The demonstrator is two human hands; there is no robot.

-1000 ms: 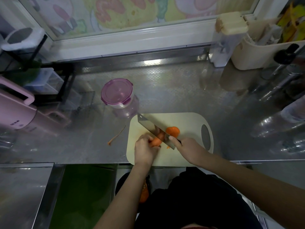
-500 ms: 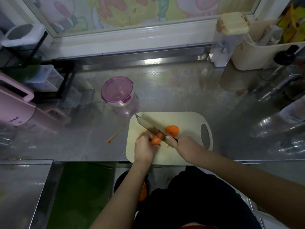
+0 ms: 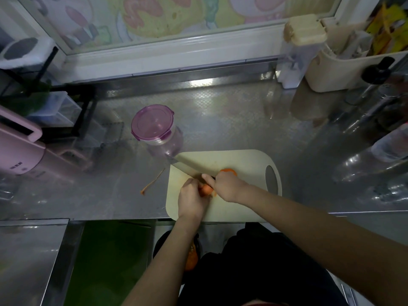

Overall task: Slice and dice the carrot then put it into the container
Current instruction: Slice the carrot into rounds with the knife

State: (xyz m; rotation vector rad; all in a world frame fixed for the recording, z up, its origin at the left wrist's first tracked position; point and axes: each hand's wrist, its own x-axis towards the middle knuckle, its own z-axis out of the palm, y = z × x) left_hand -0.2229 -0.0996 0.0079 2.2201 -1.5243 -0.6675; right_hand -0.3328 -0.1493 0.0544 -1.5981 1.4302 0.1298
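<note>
From the head camera, the left hand [image 3: 192, 199] lies low on the pale cream plastic cutting board [image 3: 242, 160], its fingers curled over and gripping the short orange carrot stub [image 3: 206, 189]; the stub's cut end shows just right of those fingers; the right hand [image 3: 227, 186] sits touching or nearly touching the left, wrapped tight round the handle of the broad steel cleaver-style knife [image 3: 187, 165], forefinger stretched along the back of the blade; the handle itself is hidden in the fist; the blade runs up and left from the right hand, passing just above the left hand's knuckles, its tip at the board's far left corner; a small heap of orange carrot slices [image 3: 228, 171] peeks out just beyond the right hand's knuckles; the round clear container with the purple clip lid [image 3: 152, 123] stands shut on the stainless steel worktop [image 3: 220, 120], beyond and to the left of both hands, near the knife tip; a thin orange strip of carrot peel [image 3: 152, 183] lies on the worktop left of the left hand, off the board; a pink kitchen appliance [image 3: 17, 155] stands far to the left.
</note>
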